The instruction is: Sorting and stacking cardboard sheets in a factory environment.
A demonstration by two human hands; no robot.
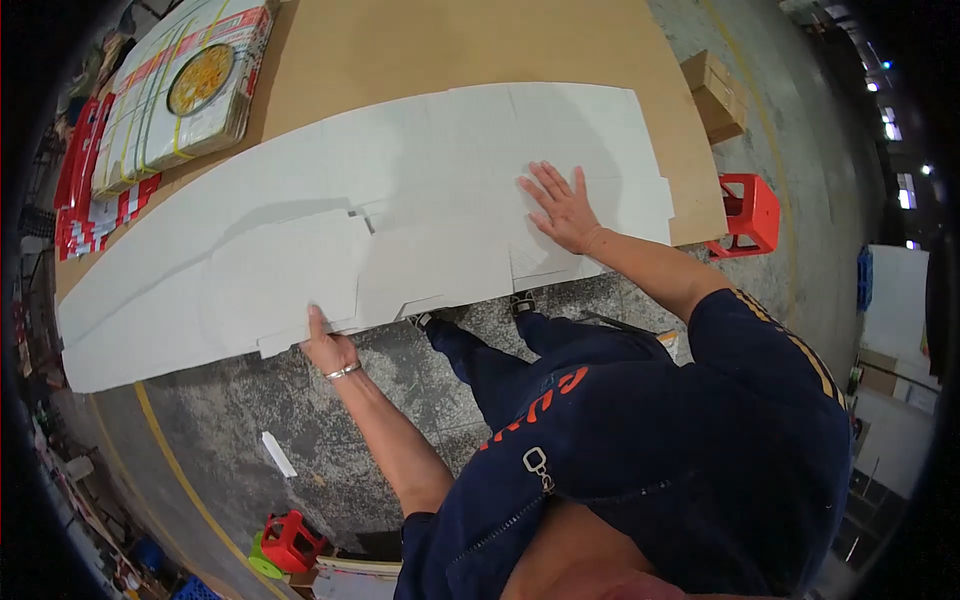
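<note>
A large white die-cut cardboard sheet (440, 190) lies spread over a brown tabletop (480, 45), its near edge jutting past the table. Flaps and slots run along that near side. My left hand (328, 345), with a bracelet at the wrist, pinches the near edge; its thumb lies on top and the fingers are hidden underneath. Farther right, my right hand (565, 212) rests flat on the sheet, fingers spread, holding nothing. A folded-looking panel (290, 265) of the sheet lies beside my left thumb.
At the far left sits a strapped stack of printed cardboard (180, 95) beside red-and-white printed pieces (85, 190). A red stool (750, 215) and a brown box (713, 95) stand past the table's right side. Lower left are another red stool (292, 540) and a white scrap (278, 455) on the floor.
</note>
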